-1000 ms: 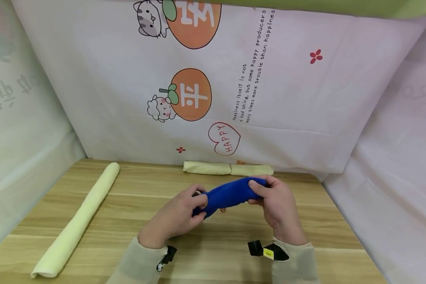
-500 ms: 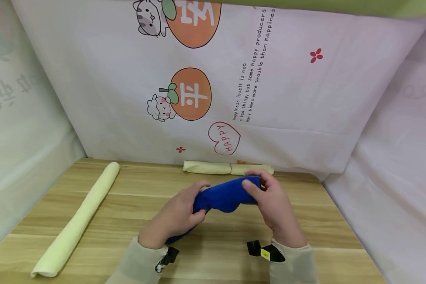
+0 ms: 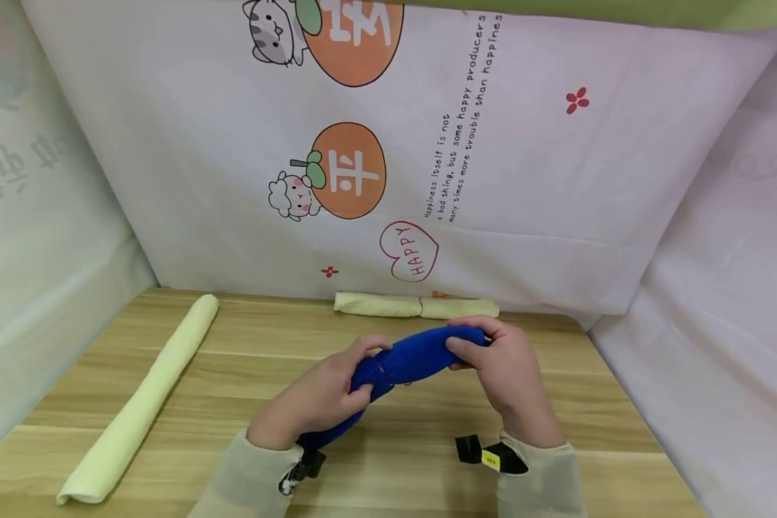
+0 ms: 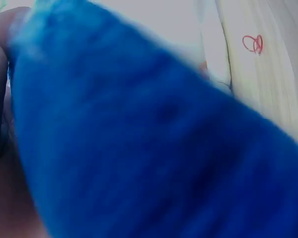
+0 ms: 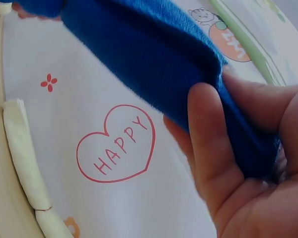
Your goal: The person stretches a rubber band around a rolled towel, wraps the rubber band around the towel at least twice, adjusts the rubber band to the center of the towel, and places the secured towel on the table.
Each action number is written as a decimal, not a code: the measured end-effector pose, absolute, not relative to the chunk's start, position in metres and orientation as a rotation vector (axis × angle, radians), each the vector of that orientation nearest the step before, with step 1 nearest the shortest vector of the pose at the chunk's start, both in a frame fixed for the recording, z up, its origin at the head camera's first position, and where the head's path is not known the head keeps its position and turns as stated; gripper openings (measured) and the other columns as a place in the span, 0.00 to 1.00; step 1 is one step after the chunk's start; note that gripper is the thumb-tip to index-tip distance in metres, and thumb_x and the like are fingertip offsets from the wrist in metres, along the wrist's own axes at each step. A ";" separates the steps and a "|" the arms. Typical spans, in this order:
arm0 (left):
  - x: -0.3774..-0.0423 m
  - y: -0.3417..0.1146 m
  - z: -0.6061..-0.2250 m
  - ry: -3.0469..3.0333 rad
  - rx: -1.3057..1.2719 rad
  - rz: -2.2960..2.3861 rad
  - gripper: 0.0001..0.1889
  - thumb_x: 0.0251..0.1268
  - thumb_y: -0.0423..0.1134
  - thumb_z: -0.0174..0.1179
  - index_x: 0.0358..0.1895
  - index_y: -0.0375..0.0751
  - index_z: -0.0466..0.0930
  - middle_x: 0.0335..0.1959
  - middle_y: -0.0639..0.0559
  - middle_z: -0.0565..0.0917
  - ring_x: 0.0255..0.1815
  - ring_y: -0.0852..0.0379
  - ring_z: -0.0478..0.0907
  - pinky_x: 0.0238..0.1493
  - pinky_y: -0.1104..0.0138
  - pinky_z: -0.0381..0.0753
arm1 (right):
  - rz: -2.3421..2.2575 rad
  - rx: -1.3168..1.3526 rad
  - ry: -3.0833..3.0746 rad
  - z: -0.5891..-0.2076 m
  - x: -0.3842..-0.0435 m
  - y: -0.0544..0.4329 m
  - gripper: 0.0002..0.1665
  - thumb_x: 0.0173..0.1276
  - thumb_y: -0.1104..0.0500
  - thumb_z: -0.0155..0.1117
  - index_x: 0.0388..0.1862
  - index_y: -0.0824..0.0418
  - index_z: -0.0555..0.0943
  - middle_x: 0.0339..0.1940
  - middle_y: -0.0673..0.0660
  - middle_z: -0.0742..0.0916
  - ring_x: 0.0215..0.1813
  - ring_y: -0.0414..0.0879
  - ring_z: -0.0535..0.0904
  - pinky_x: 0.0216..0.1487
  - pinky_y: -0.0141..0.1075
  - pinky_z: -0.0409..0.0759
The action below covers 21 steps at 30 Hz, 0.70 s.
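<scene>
A blue rolled towel (image 3: 427, 356) is held above the table between both hands. My left hand (image 3: 326, 388) grips it around its middle, thumb below and fingers above. A thin dark band (image 3: 381, 370) crosses the roll beside those fingers. Past the left hand, the towel's other end hangs down toward the left wrist. My right hand (image 3: 511, 378) pinches the upper right end between thumb and fingers. In the right wrist view, a fold runs along the towel (image 5: 134, 54) to the right hand (image 5: 253, 198). Blue cloth (image 4: 139, 139) fills most of the left wrist view.
On the left of the wooden table (image 3: 265, 338) lies a long pale yellow rolled towel (image 3: 142, 403). A shorter yellow roll (image 3: 382, 305), with a thin band at its middle, lies against the printed back cloth (image 3: 524, 180). White cloth walls stand on both sides.
The towel's bulging lower edge has been drawn into a rounder roll. Its lower end has come into view below the left hand. The thin band now shows beside the left fingers.
</scene>
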<state>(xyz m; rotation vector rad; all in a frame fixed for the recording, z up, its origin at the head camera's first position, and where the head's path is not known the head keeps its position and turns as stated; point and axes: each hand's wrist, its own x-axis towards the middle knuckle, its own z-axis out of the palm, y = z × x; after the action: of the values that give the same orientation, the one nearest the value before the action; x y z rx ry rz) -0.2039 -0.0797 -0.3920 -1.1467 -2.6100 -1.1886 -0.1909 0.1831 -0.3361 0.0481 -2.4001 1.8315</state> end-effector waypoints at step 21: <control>-0.204 -0.076 -0.392 -2.469 -1.266 -0.950 0.13 0.60 0.27 0.62 0.33 0.49 0.70 0.41 0.57 0.73 0.38 0.58 0.73 0.38 0.66 0.76 | 2.033 -0.077 -2.258 -0.338 -0.195 0.179 0.16 0.67 0.67 0.69 0.52 0.73 0.82 0.57 0.65 0.75 0.42 0.54 0.80 0.35 0.40 0.84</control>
<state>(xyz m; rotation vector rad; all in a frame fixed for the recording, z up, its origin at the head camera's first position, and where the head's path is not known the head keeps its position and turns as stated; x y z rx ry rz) -0.2036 -0.0758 -0.3919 -1.2657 -2.4687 -0.9499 -0.1952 0.1795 -0.3385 -0.0766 -2.2577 2.0325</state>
